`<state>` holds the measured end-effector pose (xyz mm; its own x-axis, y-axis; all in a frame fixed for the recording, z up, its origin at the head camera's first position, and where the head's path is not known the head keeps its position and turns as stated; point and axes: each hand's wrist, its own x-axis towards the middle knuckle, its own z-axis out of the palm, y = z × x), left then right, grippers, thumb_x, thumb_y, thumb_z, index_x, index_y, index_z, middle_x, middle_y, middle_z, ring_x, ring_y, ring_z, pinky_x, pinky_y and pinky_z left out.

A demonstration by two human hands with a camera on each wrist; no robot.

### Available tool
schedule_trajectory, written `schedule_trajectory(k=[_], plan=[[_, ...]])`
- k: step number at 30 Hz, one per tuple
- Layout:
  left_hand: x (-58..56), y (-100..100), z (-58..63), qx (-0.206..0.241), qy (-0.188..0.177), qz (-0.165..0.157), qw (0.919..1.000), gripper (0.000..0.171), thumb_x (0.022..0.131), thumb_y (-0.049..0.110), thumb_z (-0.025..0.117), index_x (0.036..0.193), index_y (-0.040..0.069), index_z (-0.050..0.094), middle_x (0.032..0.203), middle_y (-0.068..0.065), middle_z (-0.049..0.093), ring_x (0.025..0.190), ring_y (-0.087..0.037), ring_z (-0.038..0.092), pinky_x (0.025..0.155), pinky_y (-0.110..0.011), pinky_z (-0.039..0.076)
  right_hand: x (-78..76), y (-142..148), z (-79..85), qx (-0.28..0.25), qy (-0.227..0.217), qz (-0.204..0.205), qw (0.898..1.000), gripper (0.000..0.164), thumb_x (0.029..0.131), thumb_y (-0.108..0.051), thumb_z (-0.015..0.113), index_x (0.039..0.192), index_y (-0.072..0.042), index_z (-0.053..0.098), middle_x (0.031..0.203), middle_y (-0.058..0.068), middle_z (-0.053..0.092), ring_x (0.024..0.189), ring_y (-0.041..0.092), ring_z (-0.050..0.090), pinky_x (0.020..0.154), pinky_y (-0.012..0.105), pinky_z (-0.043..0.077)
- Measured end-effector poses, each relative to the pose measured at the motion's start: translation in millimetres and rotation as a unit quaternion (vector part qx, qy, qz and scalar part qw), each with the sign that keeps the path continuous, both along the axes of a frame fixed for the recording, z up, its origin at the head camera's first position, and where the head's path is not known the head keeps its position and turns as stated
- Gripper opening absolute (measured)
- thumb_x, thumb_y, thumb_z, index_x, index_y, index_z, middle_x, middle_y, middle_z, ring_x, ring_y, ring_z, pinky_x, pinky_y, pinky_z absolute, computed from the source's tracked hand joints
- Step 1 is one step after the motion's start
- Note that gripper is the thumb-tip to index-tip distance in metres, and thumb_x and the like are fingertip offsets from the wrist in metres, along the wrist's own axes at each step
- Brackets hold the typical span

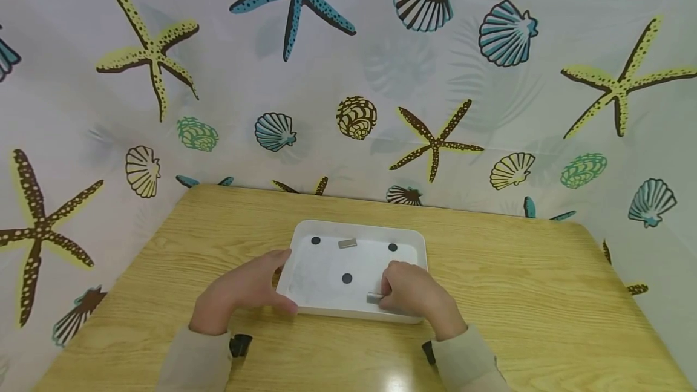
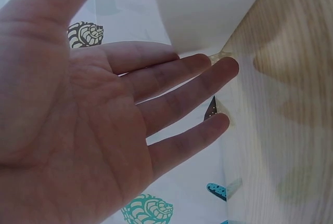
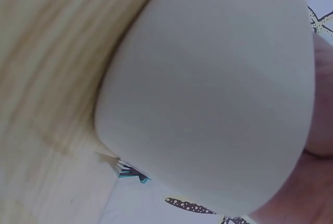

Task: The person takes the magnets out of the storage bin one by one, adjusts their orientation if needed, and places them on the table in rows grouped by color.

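Observation:
A shallow white tray [image 1: 318, 286] lies on the wooden table. My left hand [image 1: 247, 286] spans its left end, thumb near the front corner and fingertips at the back-left side; in the left wrist view the fingers [image 2: 182, 96] are nearly straight and apart. Inside the tray's front right, my right hand [image 1: 415, 292] pinches a small silver-grey rectangular block [image 1: 374, 298], partly covered by the fingers. Another such block [image 1: 347, 243] lies near the tray's back edge. In the right wrist view the tray's outer wall [image 3: 208, 94] hides most of that hand.
Flat black discs sit on the tray floor: one back left [image 1: 316, 240], one back right [image 1: 392, 247] and one mid-front [image 1: 346, 278]. The wooden table [image 1: 523, 295] extends to both sides. Behind it hangs a white curtain [image 1: 327, 77] printed with starfish and shells.

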<state>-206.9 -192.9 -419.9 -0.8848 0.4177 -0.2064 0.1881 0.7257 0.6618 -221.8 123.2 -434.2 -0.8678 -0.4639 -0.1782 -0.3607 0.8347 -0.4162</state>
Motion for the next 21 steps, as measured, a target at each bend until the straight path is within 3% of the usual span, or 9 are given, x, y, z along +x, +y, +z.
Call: schedule_trajectory(k=[12, 21], plan=[[0.7, 1, 2.5, -0.010, -0.015, 0.009, 0.9998, 0.123, 0.071, 0.038, 0.096, 0.158, -0.011, 0.024, 0.164, -0.029, 0.034, 0.152, -0.045, 0.034, 0.122, -0.060, 0.033, -3.5, 5, 0.0, -0.014, 0.008, 0.008, 1.000, 0.010, 0.088, -0.010, 0.077, 0.079, -0.014, 0.075, 0.079, -0.006, 0.066, 0.070, 0.013, 0.054, 0.069, 0.029, 0.048], [0.8, 1, 3.9, -0.015, -0.021, 0.012, 0.9996, 0.122, 0.072, 0.037, 0.095, 0.158, -0.012, 0.024, 0.164, -0.030, 0.032, 0.152, -0.046, 0.033, 0.123, -0.060, 0.032, -9.7, 12, 4.7, -0.028, 0.084, 0.033, 0.996, 0.004, 0.088, -0.013, 0.080, 0.085, -0.013, 0.078, 0.085, -0.007, 0.067, 0.077, 0.008, 0.058, 0.076, 0.028, 0.053]])
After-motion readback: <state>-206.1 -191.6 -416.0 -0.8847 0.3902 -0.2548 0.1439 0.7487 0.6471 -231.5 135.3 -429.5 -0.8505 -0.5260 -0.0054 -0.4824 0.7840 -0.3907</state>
